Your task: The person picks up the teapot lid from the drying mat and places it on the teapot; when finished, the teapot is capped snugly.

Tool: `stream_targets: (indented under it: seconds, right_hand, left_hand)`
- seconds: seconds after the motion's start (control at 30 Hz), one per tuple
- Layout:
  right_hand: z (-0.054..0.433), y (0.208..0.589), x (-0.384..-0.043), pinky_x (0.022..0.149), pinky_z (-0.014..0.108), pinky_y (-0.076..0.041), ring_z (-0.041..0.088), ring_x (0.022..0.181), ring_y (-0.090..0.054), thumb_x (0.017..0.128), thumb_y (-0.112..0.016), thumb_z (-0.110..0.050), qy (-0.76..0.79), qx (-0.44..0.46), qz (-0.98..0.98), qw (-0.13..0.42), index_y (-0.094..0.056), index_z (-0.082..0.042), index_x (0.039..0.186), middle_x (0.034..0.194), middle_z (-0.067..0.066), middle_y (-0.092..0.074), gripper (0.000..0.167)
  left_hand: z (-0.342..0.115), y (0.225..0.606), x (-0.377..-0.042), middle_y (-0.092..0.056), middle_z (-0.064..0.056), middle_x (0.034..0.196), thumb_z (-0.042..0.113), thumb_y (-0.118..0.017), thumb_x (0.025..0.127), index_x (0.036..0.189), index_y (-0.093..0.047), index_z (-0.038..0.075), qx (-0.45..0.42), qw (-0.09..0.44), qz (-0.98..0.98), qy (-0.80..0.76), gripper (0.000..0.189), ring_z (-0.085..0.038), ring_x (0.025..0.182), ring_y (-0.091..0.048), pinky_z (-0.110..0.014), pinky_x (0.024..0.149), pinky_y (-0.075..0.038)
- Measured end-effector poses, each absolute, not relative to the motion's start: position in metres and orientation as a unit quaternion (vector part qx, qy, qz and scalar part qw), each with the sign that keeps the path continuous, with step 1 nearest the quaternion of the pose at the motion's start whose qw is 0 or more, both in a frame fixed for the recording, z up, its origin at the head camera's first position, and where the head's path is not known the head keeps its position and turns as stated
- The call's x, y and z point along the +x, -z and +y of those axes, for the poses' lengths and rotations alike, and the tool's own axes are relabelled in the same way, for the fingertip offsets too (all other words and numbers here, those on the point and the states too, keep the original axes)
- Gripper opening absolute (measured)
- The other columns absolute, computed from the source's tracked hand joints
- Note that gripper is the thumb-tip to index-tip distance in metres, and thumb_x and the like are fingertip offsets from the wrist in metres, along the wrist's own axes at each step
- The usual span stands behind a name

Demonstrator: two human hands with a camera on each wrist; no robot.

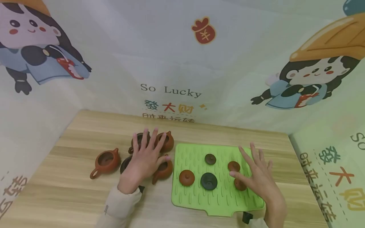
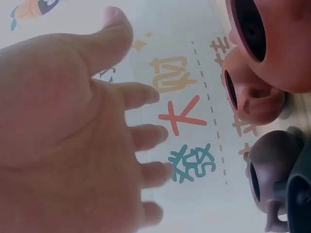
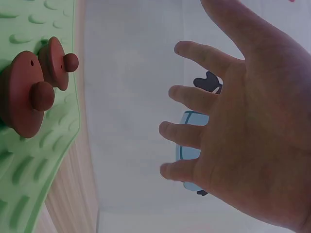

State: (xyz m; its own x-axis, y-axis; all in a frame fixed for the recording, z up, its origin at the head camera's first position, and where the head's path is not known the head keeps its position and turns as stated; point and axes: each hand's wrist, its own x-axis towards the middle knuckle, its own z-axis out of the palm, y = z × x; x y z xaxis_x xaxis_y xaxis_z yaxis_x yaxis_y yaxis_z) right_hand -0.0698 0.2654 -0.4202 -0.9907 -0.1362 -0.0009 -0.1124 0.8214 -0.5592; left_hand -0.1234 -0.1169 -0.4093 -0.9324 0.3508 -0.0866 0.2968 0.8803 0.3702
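Fingers spread apart and gripping nothing, a person's left hand (image 1: 145, 161) hovers above clustered teapots (image 1: 169, 144) on a wooden table (image 1: 62, 177). We see the right hand (image 1: 259, 180), fingers likewise splayed and empty, over the right side of a green mat (image 1: 196, 202), where two reddish lids (image 1: 234, 166) sit just left of its palm, apart from it. The leftmost teapot (image 1: 109, 167) lies left of the left hand, nearer to that hand; its long axis runs from near-left handle to far-right spout. We note its reddish-brown body and uncovered, round mouth.
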Motion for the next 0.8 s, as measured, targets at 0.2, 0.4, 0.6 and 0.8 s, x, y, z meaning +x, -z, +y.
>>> stream_targets:
  seconds: [0.2,0.4,0.6,0.8]
  right_hand:
    - [0.272,0.423,-0.059,0.116,0.086,-0.03,0.066,0.157,-0.024,0.094,-0.087,-0.039,0.294,-0.073,0.953,0.02,-0.048,-0.006,0.165,0.177,0.033,-0.023,0.088]
    - [0.284,0.431,-0.045,0.108,0.082,-0.043,0.067,0.148,-0.041,0.098,-0.084,-0.034,0.289,-0.053,0.955,0.028,-0.055,-0.001,0.159,0.167,0.038,-0.039,0.075]
    - [0.29,0.439,-0.042,0.104,0.074,-0.052,0.058,0.136,-0.058,0.097,-0.085,-0.026,0.303,-0.075,0.95,-0.003,-0.063,0.0,0.151,0.153,0.033,-0.058,0.064]
    - [0.29,0.453,-0.044,0.085,0.041,-0.062,0.024,0.102,-0.069,0.092,-0.088,-0.011,0.324,-0.091,0.941,-0.023,-0.077,0.001,0.126,0.124,0.016,-0.071,0.038]
  left_hand:
    - [-0.131,0.486,-0.141,-0.006,-0.027,0.183,0.058,-0.055,0.111,0.176,-0.02,0.009,0.222,0.011,0.943,-0.25,0.089,-0.052,0.168,-0.006,-0.073,0.132,-0.008]
    - [-0.136,0.54,-0.139,-0.028,-0.033,0.175,0.056,-0.041,0.117,0.17,-0.029,-0.005,0.209,-0.043,0.952,-0.218,0.082,-0.049,0.159,-0.039,-0.061,0.118,-0.049]
    - [-0.137,0.544,-0.127,-0.033,-0.038,0.171,0.047,-0.034,0.12,0.164,-0.036,-0.015,0.184,-0.038,0.95,-0.247,0.076,-0.051,0.156,-0.042,-0.065,0.109,-0.054]
    - [-0.128,0.505,-0.103,-0.031,-0.046,0.167,0.039,-0.041,0.12,0.159,-0.033,-0.023,0.154,0.003,0.937,-0.314,0.074,-0.058,0.154,-0.039,-0.072,0.113,-0.047]
